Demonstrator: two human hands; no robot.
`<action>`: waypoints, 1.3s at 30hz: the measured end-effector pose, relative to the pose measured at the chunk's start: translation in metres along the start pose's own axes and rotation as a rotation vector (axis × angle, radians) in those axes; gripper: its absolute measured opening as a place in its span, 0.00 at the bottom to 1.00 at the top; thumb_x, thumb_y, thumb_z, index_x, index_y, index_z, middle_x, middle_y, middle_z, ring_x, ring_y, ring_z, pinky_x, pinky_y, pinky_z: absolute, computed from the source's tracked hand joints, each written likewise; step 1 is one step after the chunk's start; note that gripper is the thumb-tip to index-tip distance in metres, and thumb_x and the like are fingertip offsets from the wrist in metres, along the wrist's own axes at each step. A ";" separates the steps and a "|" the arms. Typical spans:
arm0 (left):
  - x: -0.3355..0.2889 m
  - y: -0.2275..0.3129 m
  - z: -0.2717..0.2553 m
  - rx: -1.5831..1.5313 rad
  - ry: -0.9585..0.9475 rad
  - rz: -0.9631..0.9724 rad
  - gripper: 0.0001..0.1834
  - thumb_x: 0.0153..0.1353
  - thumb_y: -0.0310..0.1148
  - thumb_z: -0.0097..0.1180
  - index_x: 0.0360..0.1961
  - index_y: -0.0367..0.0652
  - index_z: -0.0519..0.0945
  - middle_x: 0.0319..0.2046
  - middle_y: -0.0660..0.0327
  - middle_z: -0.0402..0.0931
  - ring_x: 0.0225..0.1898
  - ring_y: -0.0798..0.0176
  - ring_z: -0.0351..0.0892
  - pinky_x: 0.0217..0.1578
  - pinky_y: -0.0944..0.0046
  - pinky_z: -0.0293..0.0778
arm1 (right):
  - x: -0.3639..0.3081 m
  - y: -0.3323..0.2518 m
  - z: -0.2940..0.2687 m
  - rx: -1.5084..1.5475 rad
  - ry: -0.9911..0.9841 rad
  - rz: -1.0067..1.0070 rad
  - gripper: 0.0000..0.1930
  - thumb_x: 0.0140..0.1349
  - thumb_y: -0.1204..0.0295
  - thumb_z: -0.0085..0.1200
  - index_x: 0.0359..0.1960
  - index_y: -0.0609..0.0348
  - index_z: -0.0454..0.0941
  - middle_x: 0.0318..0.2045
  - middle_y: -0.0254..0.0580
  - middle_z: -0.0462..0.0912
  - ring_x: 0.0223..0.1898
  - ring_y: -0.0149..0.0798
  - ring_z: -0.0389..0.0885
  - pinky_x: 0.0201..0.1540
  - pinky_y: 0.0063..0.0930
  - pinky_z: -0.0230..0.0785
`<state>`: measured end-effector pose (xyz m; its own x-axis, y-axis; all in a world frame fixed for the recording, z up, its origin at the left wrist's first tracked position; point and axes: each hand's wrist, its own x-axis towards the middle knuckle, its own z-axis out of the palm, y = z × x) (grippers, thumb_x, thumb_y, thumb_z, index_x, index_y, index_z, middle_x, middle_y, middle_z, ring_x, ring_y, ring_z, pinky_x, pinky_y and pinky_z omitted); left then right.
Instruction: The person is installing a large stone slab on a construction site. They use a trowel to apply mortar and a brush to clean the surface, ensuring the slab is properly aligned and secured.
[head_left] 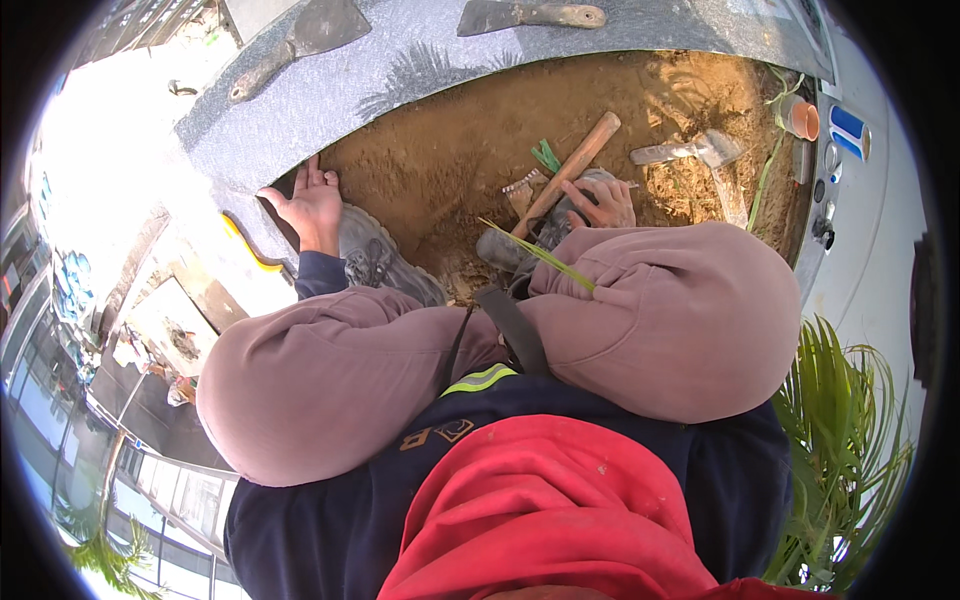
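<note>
My left hand is turned palm up beside my left shoe, its fingers spread at the lower edge of a grey stone slab. It holds nothing that I can see. Over my right shoe, my right hand rests with its fingers apart. Next to its fingertips leans a hammer with a wooden handle; its dark head lies low between my feet. I cannot tell whether the fingers touch the handle. A green strip and a small brush-like piece lie on the soil left of the handle.
On the slab lie two flat-bladed scrapers. A dusty hammer-like tool lies on the sandy soil. To the right are an orange-brown pipe end, a blue can and palm leaves. A yellow curved object lies left.
</note>
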<state>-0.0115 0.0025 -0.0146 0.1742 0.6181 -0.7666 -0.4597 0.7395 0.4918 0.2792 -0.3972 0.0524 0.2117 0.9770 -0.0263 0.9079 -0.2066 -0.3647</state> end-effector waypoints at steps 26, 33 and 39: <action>-0.002 -0.004 0.009 -0.021 0.021 0.006 0.74 0.48 0.83 0.48 0.76 0.31 0.40 0.68 0.49 0.62 0.43 0.62 0.62 0.52 0.62 0.58 | -0.011 0.006 0.011 0.027 0.024 -0.012 0.32 0.52 0.63 0.65 0.63 0.43 0.74 0.52 0.32 0.73 0.54 0.43 0.69 0.56 0.46 0.63; -0.009 0.003 0.002 0.034 0.012 0.053 0.73 0.49 0.84 0.45 0.75 0.31 0.39 0.68 0.47 0.62 0.65 0.60 0.62 0.56 0.62 0.57 | -0.013 0.002 0.011 0.034 0.007 -0.022 0.32 0.54 0.62 0.64 0.63 0.43 0.73 0.53 0.36 0.73 0.53 0.44 0.70 0.55 0.47 0.62; -0.002 -0.005 0.007 -0.025 -0.004 0.029 0.66 0.51 0.82 0.46 0.72 0.32 0.51 0.70 0.46 0.61 0.61 0.60 0.66 0.52 0.62 0.59 | -0.021 -0.012 0.008 0.041 0.022 0.019 0.31 0.54 0.62 0.64 0.63 0.43 0.73 0.53 0.37 0.73 0.52 0.45 0.71 0.55 0.47 0.63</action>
<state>-0.0038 -0.0007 -0.0128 0.1639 0.6403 -0.7505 -0.4859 0.7144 0.5034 0.2614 -0.4149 0.0500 0.2369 0.9714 -0.0133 0.8881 -0.2222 -0.4023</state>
